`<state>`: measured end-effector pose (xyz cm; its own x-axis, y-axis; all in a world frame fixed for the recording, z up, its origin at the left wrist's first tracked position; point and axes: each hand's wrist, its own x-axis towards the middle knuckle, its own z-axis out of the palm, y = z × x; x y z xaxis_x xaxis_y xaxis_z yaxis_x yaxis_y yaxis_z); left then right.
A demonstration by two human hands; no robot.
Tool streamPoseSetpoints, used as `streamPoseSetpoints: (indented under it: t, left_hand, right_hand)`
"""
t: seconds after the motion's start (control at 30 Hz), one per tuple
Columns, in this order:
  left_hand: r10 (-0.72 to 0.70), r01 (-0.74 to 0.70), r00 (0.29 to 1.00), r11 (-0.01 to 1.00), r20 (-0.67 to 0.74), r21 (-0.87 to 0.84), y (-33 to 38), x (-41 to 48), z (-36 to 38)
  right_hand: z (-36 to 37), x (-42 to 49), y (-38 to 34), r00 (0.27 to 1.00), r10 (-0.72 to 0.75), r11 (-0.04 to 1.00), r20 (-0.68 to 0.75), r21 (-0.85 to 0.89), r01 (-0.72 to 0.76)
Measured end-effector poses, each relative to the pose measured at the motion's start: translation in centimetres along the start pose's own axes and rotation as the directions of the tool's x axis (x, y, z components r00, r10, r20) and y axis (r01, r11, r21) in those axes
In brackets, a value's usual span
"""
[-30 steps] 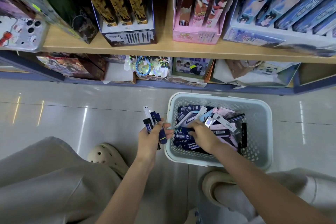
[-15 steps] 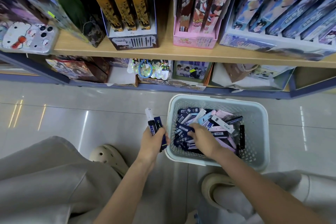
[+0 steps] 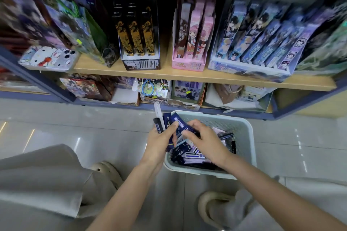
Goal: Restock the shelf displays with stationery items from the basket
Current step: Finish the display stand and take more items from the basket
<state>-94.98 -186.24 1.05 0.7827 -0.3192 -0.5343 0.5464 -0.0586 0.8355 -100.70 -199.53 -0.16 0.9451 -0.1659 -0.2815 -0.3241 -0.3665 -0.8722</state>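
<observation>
1. Packs [image 3: 158,118] of stationery stand bunched in my left hand [image 3: 159,142], my fingers curled round them.
2. My right hand [image 3: 206,141] pinches one dark blue pack [image 3: 179,123], which touches that bunch.
3. Both hands meet over the left rim of the white basket [image 3: 251,137], which sits on the floor [image 3: 93,127] with more packs heaped inside.
4. Beyond it, the wooden shelf [image 3: 169,75] carries a black display box [image 3: 140,64] and a pink display box [image 3: 187,66], near each other.

The right hand [image 3: 204,142] hides whatever lies under its fingers in the basket [image 3: 251,137], so its grip is unclear. Print on the dark blue packs [image 3: 177,123] fanned above the fingers of the left hand [image 3: 159,142] is unreadable (too small), and the far-left shelf boxes [image 3: 28,15] are blurred.
</observation>
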Motion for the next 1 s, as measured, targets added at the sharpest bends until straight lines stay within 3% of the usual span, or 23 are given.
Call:
streamPoseSetpoints:
  t: [0.1,0.33,0.43,0.53,0.87,1.0]
  left_hand:
    - [0.067,-0.067,0.998,0.996,-0.012,-0.06,1.7,-1.2,0.4]
    - [0.207,-0.201,0.978,0.973,0.038,-0.114,5.3,-3.7,-0.2]
    - [0.219,-0.21,0.973,0.972,0.074,-0.108,7.0,-4.6,-1.2]
    - [0.249,-0.241,0.964,0.966,0.088,-0.092,9.2,-5.3,-2.3]
    - [0.463,-0.489,0.872,0.836,0.16,0.247,18.0,-7.0,-5.8]
    - [0.507,-0.53,0.848,0.823,0.155,0.204,20.8,-7.5,-7.1]
  right_hand:
    - [-0.6,-0.8,-1.8,0.999,-0.03,0.999,-0.03,0.039,0.031]
    - [-1.8,-2.4,-5.9,0.988,-0.039,0.936,-0.153,0.341,0.09]
    - [-2.7,-2.7,-7.9,0.972,-0.093,0.953,-0.218,0.263,0.15]
    - [-3.7,-2.9,-10.1,0.979,-0.153,0.975,-0.134,0.143,0.172]
    - [-6.8,-1.7,-19.6,0.941,-0.334,0.94,-0.045,-0.084,0.33]
    - [-7.3,-0.8,-24.0,0.904,-0.405,0.914,-0.136,-0.077,0.398]
